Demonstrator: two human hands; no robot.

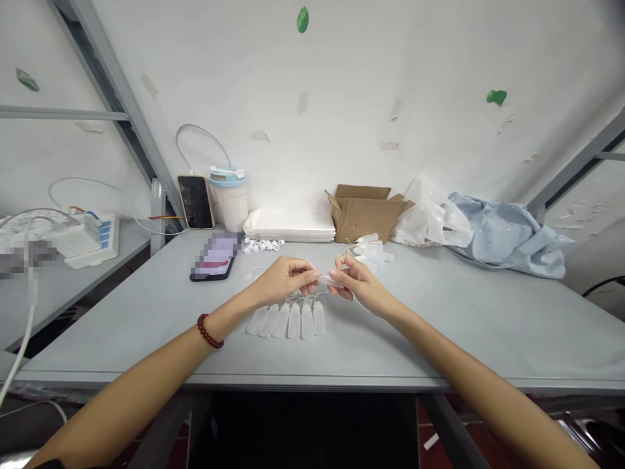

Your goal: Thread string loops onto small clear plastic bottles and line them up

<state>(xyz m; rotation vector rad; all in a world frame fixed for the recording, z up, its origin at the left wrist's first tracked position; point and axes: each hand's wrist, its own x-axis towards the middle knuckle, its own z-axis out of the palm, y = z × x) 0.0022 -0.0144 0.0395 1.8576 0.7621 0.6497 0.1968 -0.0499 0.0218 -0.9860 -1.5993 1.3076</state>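
My left hand [286, 279] and my right hand [355, 283] meet above the grey table [463, 312], and both pinch one small clear plastic tube [326, 279] held between them. A dark red bead bracelet sits on my left wrist. Just below the hands, several clear tubes with thin loops [288, 320] lie side by side in a row on the table. A loose pile of more clear tubes [372, 251] lies just beyond my right hand.
A phone [215, 258] lies flat left of my hands, with small white caps [262, 245] beyond it. Along the wall stand a propped phone [196, 202], a white cup [230, 198], stacked white trays [290, 226], a cardboard box [364, 212], a plastic bag [430, 213] and blue cloth [508, 238].
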